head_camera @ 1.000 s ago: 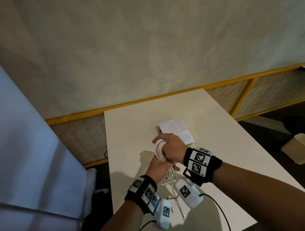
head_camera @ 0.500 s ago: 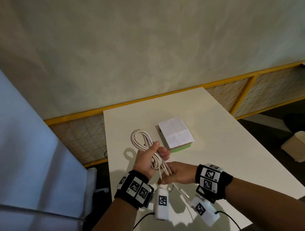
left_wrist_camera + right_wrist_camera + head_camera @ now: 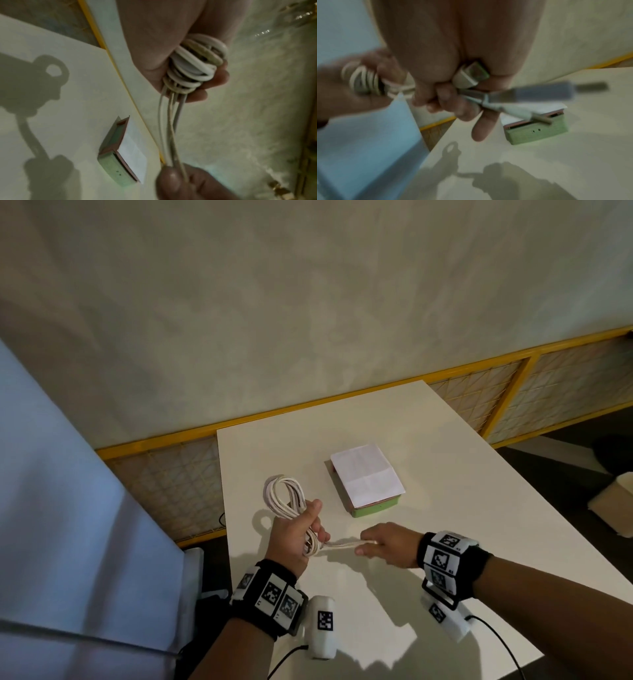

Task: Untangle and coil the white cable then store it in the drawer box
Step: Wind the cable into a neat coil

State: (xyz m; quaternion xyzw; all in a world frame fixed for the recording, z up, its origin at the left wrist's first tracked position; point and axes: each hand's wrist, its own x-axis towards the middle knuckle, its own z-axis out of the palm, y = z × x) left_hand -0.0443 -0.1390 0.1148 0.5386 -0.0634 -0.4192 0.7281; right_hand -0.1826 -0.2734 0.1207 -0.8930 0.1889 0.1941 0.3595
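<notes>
The white cable [image 3: 283, 495] is wound into a bundle of several loops, and my left hand [image 3: 297, 534] grips it at its lower end above the table's near-left part. In the left wrist view the cable [image 3: 192, 67] sits stacked inside the curled fingers. Loose strands [image 3: 342, 543] run taut to my right hand [image 3: 383, 544], which pinches them. In the blurred right wrist view the plug ends [image 3: 471, 75] stick out past the curled fingers. The drawer box [image 3: 368, 484] is green with a pinkish inner tray and a white paper on top; it lies just beyond both hands.
The white table [image 3: 445, 508] stretches away to the right and front. A yellow-framed mesh fence [image 3: 513, 392] runs behind it below a pale wall. A blue-white panel [image 3: 68, 508] stands at the left, and a cardboard box [image 3: 616, 501] lies on the floor at right.
My hands have drawn apart: the left one holds the loops out to the left, the right one has moved right and pulled the loose strands taut between them.
</notes>
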